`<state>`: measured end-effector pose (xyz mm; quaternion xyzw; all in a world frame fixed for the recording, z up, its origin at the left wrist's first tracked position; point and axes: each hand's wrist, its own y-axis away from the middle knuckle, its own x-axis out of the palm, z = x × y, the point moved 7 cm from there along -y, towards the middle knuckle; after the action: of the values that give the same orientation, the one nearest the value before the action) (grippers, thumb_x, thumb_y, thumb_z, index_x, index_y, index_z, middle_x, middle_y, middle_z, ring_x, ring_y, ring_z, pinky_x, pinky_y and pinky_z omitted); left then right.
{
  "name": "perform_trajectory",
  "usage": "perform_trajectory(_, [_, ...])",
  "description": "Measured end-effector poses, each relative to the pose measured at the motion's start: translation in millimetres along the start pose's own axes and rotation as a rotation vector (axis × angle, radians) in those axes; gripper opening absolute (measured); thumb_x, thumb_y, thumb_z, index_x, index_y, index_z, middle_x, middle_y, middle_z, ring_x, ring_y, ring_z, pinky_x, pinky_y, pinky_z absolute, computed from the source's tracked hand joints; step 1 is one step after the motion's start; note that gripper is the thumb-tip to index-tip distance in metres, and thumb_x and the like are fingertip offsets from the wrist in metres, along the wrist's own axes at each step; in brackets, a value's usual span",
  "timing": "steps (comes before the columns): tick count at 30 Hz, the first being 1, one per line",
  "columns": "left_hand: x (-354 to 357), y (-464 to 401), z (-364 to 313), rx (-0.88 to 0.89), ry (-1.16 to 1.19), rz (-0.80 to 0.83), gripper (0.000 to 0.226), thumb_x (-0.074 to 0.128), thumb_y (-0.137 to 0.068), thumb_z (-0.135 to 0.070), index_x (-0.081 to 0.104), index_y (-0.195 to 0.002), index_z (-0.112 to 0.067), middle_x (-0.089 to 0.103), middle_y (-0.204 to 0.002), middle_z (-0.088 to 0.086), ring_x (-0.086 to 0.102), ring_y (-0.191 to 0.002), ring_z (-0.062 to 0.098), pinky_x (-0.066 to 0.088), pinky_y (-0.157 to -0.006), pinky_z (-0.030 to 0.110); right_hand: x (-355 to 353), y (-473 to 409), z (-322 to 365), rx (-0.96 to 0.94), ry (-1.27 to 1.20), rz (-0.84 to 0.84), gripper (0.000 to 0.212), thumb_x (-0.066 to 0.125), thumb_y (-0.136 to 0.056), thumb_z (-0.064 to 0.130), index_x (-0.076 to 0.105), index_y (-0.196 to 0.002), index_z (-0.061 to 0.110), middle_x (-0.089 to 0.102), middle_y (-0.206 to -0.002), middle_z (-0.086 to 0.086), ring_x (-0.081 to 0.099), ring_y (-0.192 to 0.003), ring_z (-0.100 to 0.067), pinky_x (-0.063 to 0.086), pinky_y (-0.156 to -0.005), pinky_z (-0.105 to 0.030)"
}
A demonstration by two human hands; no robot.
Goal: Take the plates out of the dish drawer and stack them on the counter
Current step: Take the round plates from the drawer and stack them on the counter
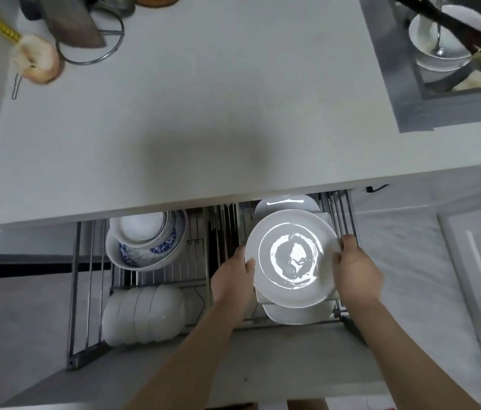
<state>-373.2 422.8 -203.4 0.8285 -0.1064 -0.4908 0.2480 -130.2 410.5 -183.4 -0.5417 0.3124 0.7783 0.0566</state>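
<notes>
My left hand (233,276) and right hand (357,267) clamp the top plate (291,257) by opposite edges, above the drawer (91,291). Lifting step; next, carry it up onto the bare counter (203,99) beyond my hands.

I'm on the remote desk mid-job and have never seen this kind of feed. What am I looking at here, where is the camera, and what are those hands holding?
There is no machine: a person works with two bare hands, and the single picture comes from a camera worn on their head, looking down. The left hand and right hand grip opposite edges of one white plate, over the open wire dish drawer. More plates show beneath it in the drawer's right part. On the left, the drawer holds a row of white bowls and blue-patterned bowls. The grey counter above has no plate stack yet; a wire ring stand sits at its far left, and a sink with dishes at far right.
</notes>
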Motion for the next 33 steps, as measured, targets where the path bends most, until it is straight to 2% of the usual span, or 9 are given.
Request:
perform_trajectory(2, [-12,5,6,-0.002,0.026,-0.012,0.028,0.041,-0.095,-0.031,0.051,-0.121,-0.025,0.069,-0.091,0.004,0.064,-0.082,0.025,0.053,-0.070,0.035,-3,8,6,-0.011,-0.021,-0.003,0.023,0.043,-0.090,0.011,0.047,-0.112,0.014,0.066,-0.093,-0.011,0.060,-0.083,-0.033,0.039,-0.060,-0.030])
perform_trajectory(8, [-50,26,36,-0.005,0.114,-0.009,0.019,0.048,-0.094,-0.034,0.056,-0.109,-0.027,0.069,-0.075,-0.006,0.068,-0.065,0.011,0.057,-0.065,0.033,-17,42,33,-0.049,-0.204,-0.006,0.024,0.051,-0.088,0.014,0.051,-0.112,0.019,0.067,-0.093,-0.005,0.062,-0.082,-0.032,0.050,-0.067,-0.037])
perform_trajectory(11, [-70,41,53,0.034,0.158,-0.024,0.017,0.051,-0.092,-0.036,0.058,-0.107,-0.032,0.063,-0.062,-0.011,0.060,-0.051,-0.004,0.045,-0.050,0.015,-23,61,49,-0.102,-0.303,-0.004,0.021,0.056,-0.088,0.017,0.054,-0.109,0.019,0.068,-0.088,-0.003,0.061,-0.077,-0.029,0.050,-0.065,-0.036])
perform_trajectory(14, [-97,53,67,0.065,0.210,-0.071,0.009,0.055,-0.090,-0.035,0.061,-0.093,-0.029,0.057,-0.054,-0.008,0.055,-0.048,0.001,0.044,-0.048,0.019,-29,77,67,-0.152,-0.372,-0.006,0.021,0.059,-0.087,0.020,0.056,-0.108,0.020,0.064,-0.078,0.004,0.059,-0.071,-0.022,0.045,-0.061,-0.030])
perform_trajectory(18, [-137,65,85,0.064,0.246,-0.123,0.009,0.052,-0.090,-0.037,0.060,-0.091,-0.033,0.063,-0.057,-0.003,0.060,-0.051,0.009,0.054,-0.056,0.035,-41,97,99,-0.232,-0.450,-0.001,0.017,0.061,-0.088,0.024,0.054,-0.103,0.025,0.063,-0.075,0.010,0.061,-0.070,-0.011,0.043,-0.057,-0.023])
perform_trajectory(22, [-188,74,97,0.067,0.275,-0.260,0.011,0.054,-0.090,-0.032,0.061,-0.097,-0.037,0.061,-0.056,-0.006,0.059,-0.049,0.008,0.055,-0.056,0.036,-60,110,144,-0.323,-0.544,0.004,0.017,0.061,-0.087,0.025,0.051,-0.095,0.035,0.066,-0.075,0.011,0.063,-0.071,-0.007,0.045,-0.060,-0.026])
perform_trajectory(27, [-245,63,105,0.039,0.243,-0.384,0.021,0.054,-0.092,-0.031,0.063,-0.110,-0.028,0.067,-0.076,-0.009,0.062,-0.068,0.010,0.053,-0.063,0.029,-83,109,206,-0.421,-0.518,-0.033,0.021,0.060,-0.083,0.030,0.046,-0.088,0.045,0.064,-0.075,0.020,0.062,-0.073,-0.004,0.047,-0.061,-0.032])
perform_trajectory(31, [-285,39,119,-0.023,0.237,-0.448,0.023,0.055,-0.090,-0.032,0.062,-0.111,-0.023,0.068,-0.085,-0.007,0.058,-0.075,0.010,0.041,-0.065,0.024,-88,93,259,-0.484,-0.471,-0.047,0.017,0.059,-0.083,0.029,0.050,-0.096,0.034,0.061,-0.076,0.014,0.057,-0.075,-0.018,0.037,-0.056,-0.027])
perform_trajectory(33, [-301,25,127,-0.056,0.223,-0.452,0.025,0.053,-0.091,-0.034,0.059,-0.113,-0.024,0.063,-0.078,-0.010,0.056,-0.071,0.010,0.041,-0.059,0.025,-87,84,284,-0.501,-0.445,-0.049,0.019,0.058,-0.084,0.029,0.052,-0.103,0.029,0.062,-0.079,0.010,0.056,-0.076,-0.019,0.037,-0.059,-0.028])
